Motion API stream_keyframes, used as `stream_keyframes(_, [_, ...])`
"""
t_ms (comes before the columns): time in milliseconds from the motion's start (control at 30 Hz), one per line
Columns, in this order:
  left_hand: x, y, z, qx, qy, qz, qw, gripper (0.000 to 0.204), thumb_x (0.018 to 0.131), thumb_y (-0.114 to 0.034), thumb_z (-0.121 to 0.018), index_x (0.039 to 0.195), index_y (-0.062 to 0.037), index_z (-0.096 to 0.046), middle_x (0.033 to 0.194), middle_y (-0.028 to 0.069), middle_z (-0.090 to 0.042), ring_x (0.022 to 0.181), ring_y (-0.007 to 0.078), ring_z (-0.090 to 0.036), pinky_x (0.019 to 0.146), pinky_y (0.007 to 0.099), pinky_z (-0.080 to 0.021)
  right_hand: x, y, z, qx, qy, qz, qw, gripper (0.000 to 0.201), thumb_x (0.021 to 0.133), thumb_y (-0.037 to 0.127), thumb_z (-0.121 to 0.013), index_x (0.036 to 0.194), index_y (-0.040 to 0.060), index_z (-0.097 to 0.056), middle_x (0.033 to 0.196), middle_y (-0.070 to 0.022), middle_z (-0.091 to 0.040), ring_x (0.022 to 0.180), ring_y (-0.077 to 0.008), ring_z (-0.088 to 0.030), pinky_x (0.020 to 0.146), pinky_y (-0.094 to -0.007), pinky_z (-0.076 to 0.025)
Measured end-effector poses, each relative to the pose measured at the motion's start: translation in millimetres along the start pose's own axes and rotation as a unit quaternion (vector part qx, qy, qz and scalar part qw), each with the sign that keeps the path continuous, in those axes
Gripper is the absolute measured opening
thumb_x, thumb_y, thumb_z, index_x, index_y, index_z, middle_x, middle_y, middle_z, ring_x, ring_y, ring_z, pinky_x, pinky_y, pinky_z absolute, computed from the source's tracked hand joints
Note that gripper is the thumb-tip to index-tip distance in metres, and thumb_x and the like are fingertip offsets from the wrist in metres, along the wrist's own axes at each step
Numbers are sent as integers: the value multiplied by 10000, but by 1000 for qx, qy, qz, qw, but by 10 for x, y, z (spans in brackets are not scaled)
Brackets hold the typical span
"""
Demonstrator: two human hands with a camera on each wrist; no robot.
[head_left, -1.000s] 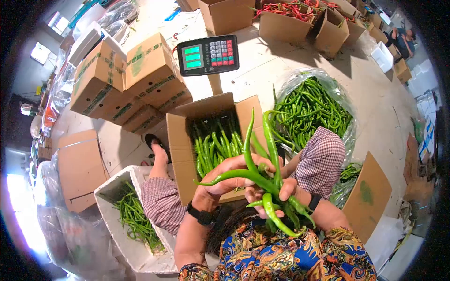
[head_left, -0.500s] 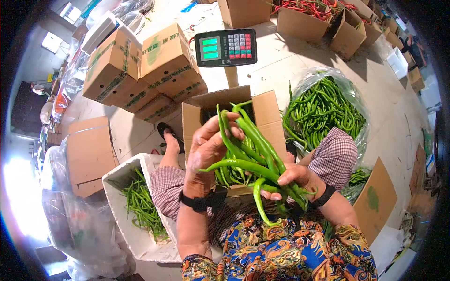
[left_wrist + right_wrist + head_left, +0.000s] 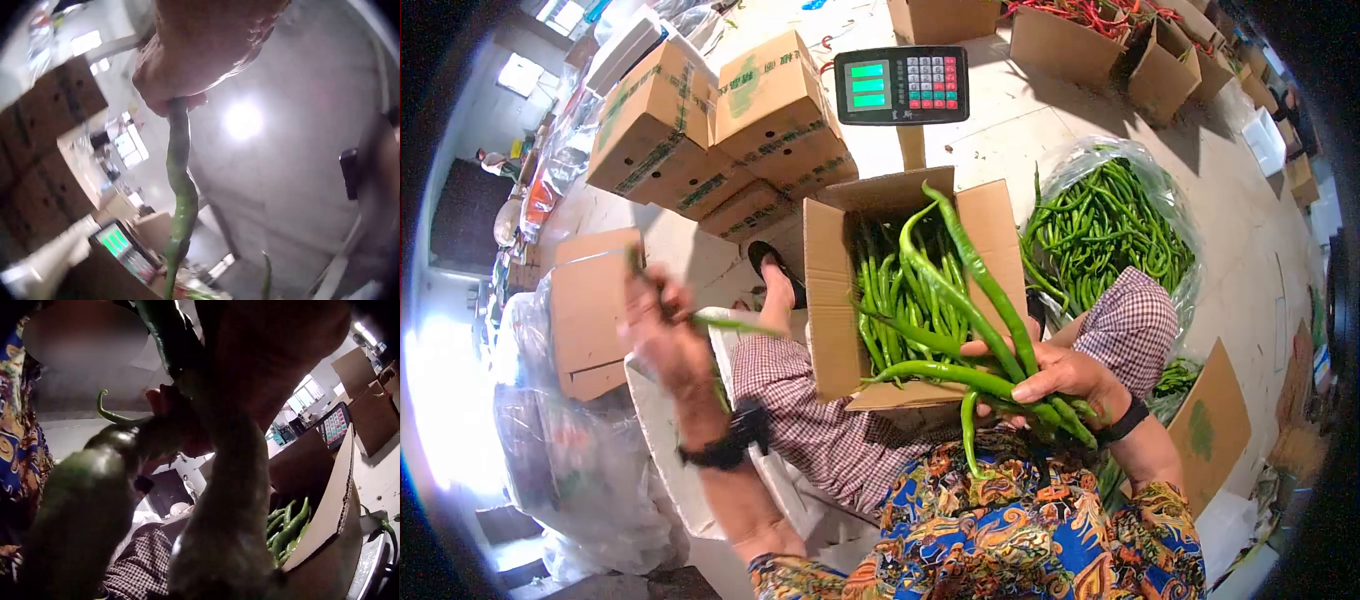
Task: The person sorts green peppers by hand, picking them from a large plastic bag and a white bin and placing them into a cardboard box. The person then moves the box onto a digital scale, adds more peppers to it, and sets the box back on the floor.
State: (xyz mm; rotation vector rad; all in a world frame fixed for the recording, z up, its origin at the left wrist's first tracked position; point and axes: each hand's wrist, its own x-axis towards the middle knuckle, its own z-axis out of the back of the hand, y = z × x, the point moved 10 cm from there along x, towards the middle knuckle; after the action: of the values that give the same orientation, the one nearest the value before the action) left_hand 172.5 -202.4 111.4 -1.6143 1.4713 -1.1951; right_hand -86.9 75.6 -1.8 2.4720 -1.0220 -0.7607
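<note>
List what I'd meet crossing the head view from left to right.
Flat brown cardboard → left hand → open box of green peppers → clear bag of green peppers → cardboard sheet with a green mark.

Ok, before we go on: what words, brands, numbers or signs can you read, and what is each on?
Nothing reads clearly enough to quote.
Scale display: three green-lit windows, any digits unreadable.
Keypad: key markings too small.
Characters under the display and keypad: too small.
Stacked cartons: dark green printing, too blurred.
Cardboard panel, lower right: a green mark, nothing legible.
</note>
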Motion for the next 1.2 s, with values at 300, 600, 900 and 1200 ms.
stream_keyframes(300, [-429,-942,1167,807,86,-208,545,322,915,-46,-531,1232,-28,-589,1146,103,-624,1028,226,-598,890,350,-469,53,-172,45,-51,-14,-18,998,722,862,51,-623,1481,31,-251,1292,-166,-511,1061,-226,-580,807,-328,-520])
stream_keyframes(600, [-2015,392,-1944,507,497,-300,637,432,753,-157,-617,1158,-14,-577,1189,153,-547,1023,249,-559,816,330,-465,17,-67,-83,-265,-57,-8,963,461,884,154,-649,1296,34,-480,1052,-4,-554,968,-105,-511,819,-269,-437])
stream_keyframes(900, [-1633,635,-1508,558,363,-358,655,344,705,-47,-624,1047,-14,-644,1058,127,-620,888,255,-591,754,345,-496,-372,-269,57,-174,-56,-65,981,691,897,246,-626,1455,17,-289,1024,-69,-554,822,-136,-600,728,-290,-499])
stream_keyframes(1200, [-1276,776,-376,185,78,230,952,344,924,-54,-590,1254,6,-512,1142,144,-635,1036,176,-597,935,301,-446,-786,165,422,3,-182,140,973,720,811,246,-672,1409,20,-341,1087,-234,-599,734,-236,-636,602,-304,-514])
